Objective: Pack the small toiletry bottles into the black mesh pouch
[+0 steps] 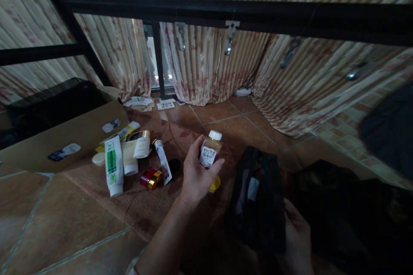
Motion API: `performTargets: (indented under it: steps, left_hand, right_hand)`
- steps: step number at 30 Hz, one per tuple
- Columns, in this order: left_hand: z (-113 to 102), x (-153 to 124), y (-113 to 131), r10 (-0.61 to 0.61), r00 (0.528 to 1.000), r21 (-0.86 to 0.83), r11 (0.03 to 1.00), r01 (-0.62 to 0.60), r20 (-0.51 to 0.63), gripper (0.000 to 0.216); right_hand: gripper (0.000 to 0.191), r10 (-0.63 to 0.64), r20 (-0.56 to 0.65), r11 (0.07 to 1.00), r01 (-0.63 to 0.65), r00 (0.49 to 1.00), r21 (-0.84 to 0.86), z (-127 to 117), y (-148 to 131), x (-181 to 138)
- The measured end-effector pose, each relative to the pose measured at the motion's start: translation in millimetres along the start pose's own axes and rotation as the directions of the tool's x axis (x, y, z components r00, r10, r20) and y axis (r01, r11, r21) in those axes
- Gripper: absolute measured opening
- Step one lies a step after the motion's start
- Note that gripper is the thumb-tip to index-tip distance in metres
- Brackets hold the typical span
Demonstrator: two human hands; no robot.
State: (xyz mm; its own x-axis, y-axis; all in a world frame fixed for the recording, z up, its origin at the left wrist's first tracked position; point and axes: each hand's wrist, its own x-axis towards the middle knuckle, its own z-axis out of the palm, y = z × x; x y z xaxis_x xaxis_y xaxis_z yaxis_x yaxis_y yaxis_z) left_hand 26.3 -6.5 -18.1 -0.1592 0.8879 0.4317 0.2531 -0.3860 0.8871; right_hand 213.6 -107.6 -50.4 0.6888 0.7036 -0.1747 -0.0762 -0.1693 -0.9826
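Note:
A small clear bottle (pixel 210 150) with a white cap and a printed label is gripped in my left hand (pixel 198 176), upright above the brown mat. My right hand (pixel 297 232) holds a black zip pouch (pixel 258 206) by its right side. The pouch's top is open, and a pale item (pixel 253 189) shows inside it. Just below the bottle lies a yellow round thing (pixel 214 183), partly hidden by my left hand. Left of that hand are a white and green tube (pixel 114 165), a red and gold bottle (pixel 151 178), a cream tube (pixel 130 159) and a white and purple packet (pixel 163 161).
The brown mat (pixel 145 212) lies on a tiled floor. A cardboard box (pixel 64 137) with a black bag in it stands at the left. Long curtains (pixel 213 68) hang behind a dark metal bar (pixel 206 10) with hooks. Dark fabric fills the lower right.

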Motion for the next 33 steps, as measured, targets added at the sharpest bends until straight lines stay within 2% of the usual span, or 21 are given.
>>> performTargets:
  steps: [3, 11, 15, 20, 26, 33]
  left_hand:
    - [-0.1, 0.5, 1.3, -0.027, 1.0, -0.01, 1.0, 0.027, -0.014, 0.067]
    - [0.6, -0.3, 4.0, -0.085, 0.996, -0.02, 0.996, 0.084, -0.02, 0.051]
    - [0.6, -0.4, 3.3, -0.092, 0.996, -0.021, 0.996, 0.092, -0.021, 0.05]
    - [-0.3, 1.1, -0.6, -0.149, 0.988, -0.115, 0.983, 0.144, -0.035, 0.051]
    - [-1.6, 7.2, 3.3, -0.268, 0.961, -0.299, 0.924, 0.237, -0.066, 0.033]
    - [-3.5, 7.7, -1.2, -0.199, 0.98, -0.336, 0.925, 0.179, -0.026, 0.034]
  right_hand:
    - [0.045, -0.025, -0.032, 1.0, 0.024, 0.999, -0.01, 0.3, 0.4, 0.7]
    - [0.045, -0.046, -0.121, 0.999, 0.044, 0.992, -0.014, 2.1, -2.3, 0.2]
    - [0.046, -0.066, -0.12, 0.998, 0.063, 0.991, -0.027, 2.2, -2.1, -0.3]
    - [0.047, -0.051, -0.099, 0.999, 0.049, 0.994, -0.021, 1.7, -1.1, -0.2]
    - [0.046, -0.017, -0.106, 1.0, 0.018, 0.994, 0.0, 2.2, -3.0, -1.2]
    - [0.047, -0.027, -0.062, 1.0, 0.027, 0.998, -0.005, 1.0, -0.1, 0.6]
